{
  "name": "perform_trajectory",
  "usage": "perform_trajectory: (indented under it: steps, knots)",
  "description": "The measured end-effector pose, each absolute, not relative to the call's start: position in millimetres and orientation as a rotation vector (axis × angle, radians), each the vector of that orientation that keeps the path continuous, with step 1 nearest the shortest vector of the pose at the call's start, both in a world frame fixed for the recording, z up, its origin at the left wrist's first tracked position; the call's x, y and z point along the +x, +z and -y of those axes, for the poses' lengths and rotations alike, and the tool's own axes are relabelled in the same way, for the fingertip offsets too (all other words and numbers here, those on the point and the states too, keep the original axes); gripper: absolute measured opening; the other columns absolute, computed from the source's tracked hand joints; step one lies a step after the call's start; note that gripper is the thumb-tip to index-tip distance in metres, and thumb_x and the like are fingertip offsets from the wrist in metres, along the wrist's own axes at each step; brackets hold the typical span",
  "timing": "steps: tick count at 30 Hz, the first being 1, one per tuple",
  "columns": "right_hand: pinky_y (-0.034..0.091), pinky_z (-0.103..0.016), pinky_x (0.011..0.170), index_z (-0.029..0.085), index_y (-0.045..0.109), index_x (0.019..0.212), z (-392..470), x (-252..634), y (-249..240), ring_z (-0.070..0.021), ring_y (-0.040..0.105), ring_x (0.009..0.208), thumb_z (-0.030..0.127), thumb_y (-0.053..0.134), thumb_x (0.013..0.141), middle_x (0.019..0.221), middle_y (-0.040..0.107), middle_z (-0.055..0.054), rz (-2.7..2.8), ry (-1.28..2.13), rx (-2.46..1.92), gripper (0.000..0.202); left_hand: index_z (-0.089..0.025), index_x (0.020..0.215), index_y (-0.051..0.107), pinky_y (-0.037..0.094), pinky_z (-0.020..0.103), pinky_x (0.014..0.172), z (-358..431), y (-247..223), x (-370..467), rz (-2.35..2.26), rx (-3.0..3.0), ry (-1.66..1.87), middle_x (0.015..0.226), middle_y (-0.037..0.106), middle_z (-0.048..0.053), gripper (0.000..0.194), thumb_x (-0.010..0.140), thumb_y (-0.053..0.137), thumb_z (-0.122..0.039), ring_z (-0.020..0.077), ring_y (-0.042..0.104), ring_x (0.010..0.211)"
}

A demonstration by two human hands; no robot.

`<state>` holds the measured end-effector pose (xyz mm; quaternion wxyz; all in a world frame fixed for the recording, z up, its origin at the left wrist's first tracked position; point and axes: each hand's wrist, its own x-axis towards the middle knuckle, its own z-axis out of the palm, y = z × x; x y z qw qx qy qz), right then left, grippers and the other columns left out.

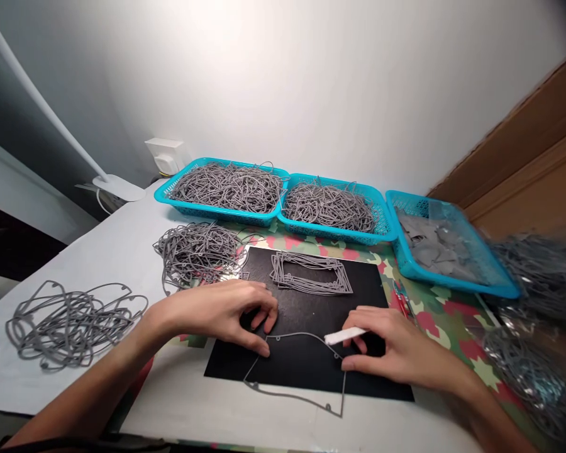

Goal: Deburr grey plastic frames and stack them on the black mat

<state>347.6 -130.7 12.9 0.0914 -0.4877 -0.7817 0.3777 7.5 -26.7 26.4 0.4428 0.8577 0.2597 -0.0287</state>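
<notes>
Grey frame point(290, 395) between the hands point(382, 343) overhangs a black mat point(311, 318).

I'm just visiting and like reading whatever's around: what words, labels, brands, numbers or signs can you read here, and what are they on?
None: I can read no text in this picture.
Thin grey frame, white strip and black sheet: no writing visible.
Blue baskets: no label visible.
White plug-like box: too small to tell.
Clear bags at right: too blurred to tell.
</notes>
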Motion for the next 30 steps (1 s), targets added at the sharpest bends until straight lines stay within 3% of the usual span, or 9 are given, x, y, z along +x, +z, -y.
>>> perform_trajectory:
  steps: [7,13,18,23,30]
  knots:
    - [0.037,-0.032,0.071,0.026,0.066,0.096,141.0,344.1,16.8,-0.0186,0.065,0.085,0.025,0.066,0.110,0.091,0.070,0.002,2.521,1.024,-1.338,0.014,-0.024,0.091,0.077,0.042,0.028,0.068,33.2,26.6,11.2,-0.642,2.112,-0.103,0.088,0.068,0.000,0.009,0.096,0.079,-0.032,0.0191,0.062,0.078]
    - [0.041,-0.030,0.071,0.027,0.064,0.103,137.5,355.1,12.1,-0.0167,0.061,0.079,0.026,0.058,0.112,0.092,0.068,0.002,2.276,1.088,-1.464,0.011,-0.022,0.099,0.071,0.047,0.027,0.074,33.0,35.5,11.3,-0.684,1.991,0.076,0.102,0.071,0.004,0.021,0.105,0.068,-0.042,0.0193,0.061,0.088]
    - [0.034,-0.031,0.059,0.025,0.070,0.095,123.3,350.0,-10.0,-0.0160,0.048,0.064,0.041,0.067,0.107,0.074,0.057,0.003,1.920,0.902,-1.455,0.020,-0.022,0.108,0.065,0.051,0.030,0.083,23.9,19.3,17.4,-0.761,1.905,0.515,0.106,0.069,0.004,0.020,0.110,0.062,-0.042,0.0181,0.063,0.091]
    - [0.033,-0.030,0.057,0.025,0.069,0.103,97.0,343.7,-31.5,-0.0156,0.043,0.061,0.050,0.068,0.106,0.070,0.047,0.006,1.694,0.643,-1.439,0.025,-0.021,0.107,0.064,0.051,0.030,0.081,16.6,-0.1,31.8,-0.892,1.935,0.819,0.099,0.067,0.002,0.019,0.108,0.063,-0.040,0.0175,0.064,0.088]
    - [0.041,-0.028,0.058,0.025,0.064,0.110,76.9,345.5,-44.9,-0.0151,0.050,0.062,0.062,0.063,0.109,0.079,0.057,0.004,1.614,0.634,-1.440,0.037,-0.021,0.102,0.064,0.049,0.030,0.078,13.5,-6.0,39.5,-1.020,2.035,0.938,0.095,0.067,0.002,0.017,0.109,0.060,-0.036,0.0166,0.062,0.082]
